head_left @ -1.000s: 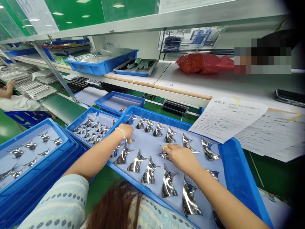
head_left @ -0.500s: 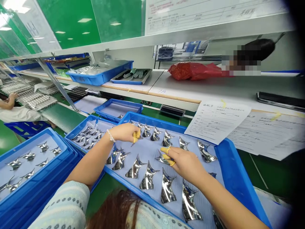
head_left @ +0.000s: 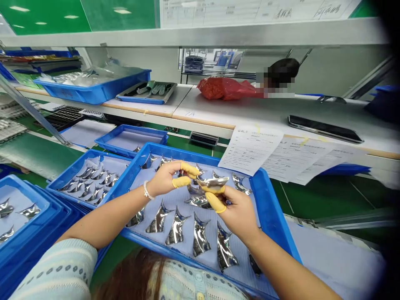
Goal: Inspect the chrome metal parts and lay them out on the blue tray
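Note:
My right hand (head_left: 236, 208), with yellow finger cots, grips a shiny, curved metal piece with pointed ends (head_left: 214, 182) above the large blue tray (head_left: 278, 216). Close to the left end of that piece is my left hand (head_left: 168, 177), also in yellow finger cots. Its thumb and finger are apart, and I see nothing held between them. Beneath both hands, rows of similar mirror-like metal pieces (head_left: 176, 227) lie on the pale lining of the tray. The hands partly cover the middle pieces.
To the left are a smaller blue tray of metal pieces (head_left: 90, 179) and stacked blue trays (head_left: 59, 208). Paper sheets (head_left: 251, 148) hang over the large tray's back right corner. Behind, a shelf bears a phone (head_left: 325, 128) and a red bag (head_left: 225, 88). Part of another person shows beyond.
My right hand has lifted a metal piece from the tray. The left hand's fingers have spread and it is closer to the right hand. The view has swung rightward.

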Available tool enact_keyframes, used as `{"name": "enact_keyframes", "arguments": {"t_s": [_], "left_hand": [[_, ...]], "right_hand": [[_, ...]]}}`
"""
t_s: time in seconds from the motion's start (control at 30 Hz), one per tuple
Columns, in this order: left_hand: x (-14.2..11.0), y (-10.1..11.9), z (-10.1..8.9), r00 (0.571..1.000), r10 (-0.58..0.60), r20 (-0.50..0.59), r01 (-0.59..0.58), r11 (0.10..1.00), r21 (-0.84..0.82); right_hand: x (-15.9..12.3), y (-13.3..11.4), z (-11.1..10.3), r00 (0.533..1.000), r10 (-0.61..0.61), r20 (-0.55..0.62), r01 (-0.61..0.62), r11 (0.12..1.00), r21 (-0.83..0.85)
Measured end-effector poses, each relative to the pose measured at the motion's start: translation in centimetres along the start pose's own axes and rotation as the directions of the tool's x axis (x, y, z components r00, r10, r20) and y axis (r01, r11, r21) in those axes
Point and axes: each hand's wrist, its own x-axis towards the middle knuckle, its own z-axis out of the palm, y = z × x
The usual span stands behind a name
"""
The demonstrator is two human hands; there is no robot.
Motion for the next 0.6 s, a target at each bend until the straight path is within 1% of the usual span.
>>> {"name": "enact_keyframes", "arguments": {"t_s": [0.03,0.07,0.13,0.17,0.23,0.3,0.33,0.4,0.43,0.5,0.53,0.57,0.6], "left_hand": [[-0.3,-0.3,0.1,0.995,0.103,0.002,-0.103,0.993,0.063],[-0.6,-0.5,0.3,0.98,0.198,0.017,-0.199,0.972,0.123],[-0.9,-0.7,0.7,0.94,0.338,0.049,-0.341,0.918,0.205],[-0.9,-0.8,0.9,0.923,0.38,0.062,-0.384,0.894,0.232],[-1.0,-0.9,1.3,0.899,0.432,0.068,-0.434,0.861,0.267],[-1.1,-1.0,1.6,0.891,0.451,0.055,-0.447,0.848,0.285],[-1.1,-1.0,1.7,0.897,0.44,0.05,-0.435,0.854,0.285],[-1.2,-1.1,1.8,0.928,0.371,0.041,-0.369,0.897,0.242],[-1.3,-1.2,1.9,0.951,0.308,0.026,-0.307,0.932,0.193],[-1.4,-1.3,2.1,0.993,0.118,-0.028,-0.117,0.992,0.043],[-1.4,-1.3,2.3,0.999,0.002,-0.051,-0.005,0.999,-0.051],[-1.5,-1.4,2.5,0.992,-0.115,-0.06,0.105,0.983,-0.152],[-1.5,-1.5,2.7,0.973,-0.224,-0.048,0.206,0.946,-0.249]], "right_hand": [[-0.1,-0.1,0.0,0.999,-0.025,-0.027,0.024,1.0,-0.015],[-0.1,-0.2,-0.1,0.997,-0.056,-0.043,0.055,0.998,-0.035],[-0.2,-0.3,0.0,0.989,-0.129,-0.066,0.124,0.989,-0.079],[-0.3,-0.4,0.1,0.984,-0.163,-0.073,0.156,0.983,-0.099],[-0.4,-0.4,0.2,0.974,-0.213,-0.077,0.202,0.971,-0.126],[-0.4,-0.4,0.2,0.969,-0.236,-0.07,0.225,0.965,-0.132],[-0.4,-0.4,0.1,0.97,-0.236,-0.063,0.227,0.965,-0.129],[-0.4,-0.3,0.0,0.978,-0.204,-0.043,0.199,0.975,-0.103],[-0.3,-0.2,-0.1,0.986,-0.164,-0.024,0.162,0.984,-0.069],[-0.2,0.1,-0.2,0.998,-0.049,0.029,0.047,0.997,0.059],[-0.2,0.3,-0.3,0.998,0.017,0.06,-0.025,0.989,0.143],[-0.2,0.6,-0.3,0.993,0.08,0.088,-0.099,0.969,0.228],[-0.1,0.9,-0.3,0.984,0.137,0.111,-0.165,0.937,0.307]]}}
